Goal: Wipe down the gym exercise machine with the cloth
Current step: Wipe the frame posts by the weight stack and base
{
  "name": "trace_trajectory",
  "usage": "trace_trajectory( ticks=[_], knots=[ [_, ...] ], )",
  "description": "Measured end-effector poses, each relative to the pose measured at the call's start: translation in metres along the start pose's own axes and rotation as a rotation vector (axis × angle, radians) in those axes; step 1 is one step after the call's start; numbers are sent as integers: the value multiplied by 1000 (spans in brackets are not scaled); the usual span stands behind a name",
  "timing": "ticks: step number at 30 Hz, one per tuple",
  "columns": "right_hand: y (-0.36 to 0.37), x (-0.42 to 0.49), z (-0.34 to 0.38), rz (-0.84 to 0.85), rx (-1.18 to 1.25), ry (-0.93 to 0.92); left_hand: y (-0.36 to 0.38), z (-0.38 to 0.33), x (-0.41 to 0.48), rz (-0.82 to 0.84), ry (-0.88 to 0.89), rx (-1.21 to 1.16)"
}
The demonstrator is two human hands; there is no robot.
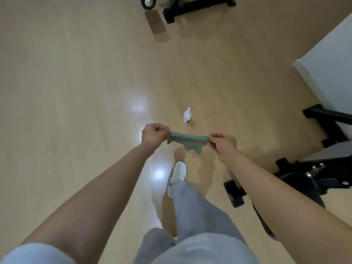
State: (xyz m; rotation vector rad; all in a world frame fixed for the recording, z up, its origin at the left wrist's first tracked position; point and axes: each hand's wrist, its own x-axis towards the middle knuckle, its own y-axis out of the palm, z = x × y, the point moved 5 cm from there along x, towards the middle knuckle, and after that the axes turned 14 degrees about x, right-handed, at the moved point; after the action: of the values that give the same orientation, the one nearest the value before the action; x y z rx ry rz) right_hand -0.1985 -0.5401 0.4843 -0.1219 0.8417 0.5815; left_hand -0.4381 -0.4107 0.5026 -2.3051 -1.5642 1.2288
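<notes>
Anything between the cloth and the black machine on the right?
Nothing visible. The left hand and right hand pinch the cloth at its ends in mid-air; the machine sits low to the right. The spray bottle stands on the floor ahead, off that line.

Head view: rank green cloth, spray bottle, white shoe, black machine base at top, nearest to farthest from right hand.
1. Green cloth, pinched in the right hand, at its left.
2. Spray bottle, on the floor ahead-left, and white shoe, below-left: too close to call.
3. Black machine base, far ahead at the top edge.
</notes>
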Motion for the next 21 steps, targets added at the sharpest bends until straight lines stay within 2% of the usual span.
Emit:
trace_trajectory(
  ticks=[5, 14, 21],
  knots=[
    [43, 107, 34, -117, 46, 10, 22, -53, 129, 73, -6, 73],
    [100, 291, 75, -297, 166, 13, 84, -143, 343, 234, 49, 53],
    [128, 411, 61, -416, 329, -22, 137, -146, 496, 365, 43, 72]
  ],
)
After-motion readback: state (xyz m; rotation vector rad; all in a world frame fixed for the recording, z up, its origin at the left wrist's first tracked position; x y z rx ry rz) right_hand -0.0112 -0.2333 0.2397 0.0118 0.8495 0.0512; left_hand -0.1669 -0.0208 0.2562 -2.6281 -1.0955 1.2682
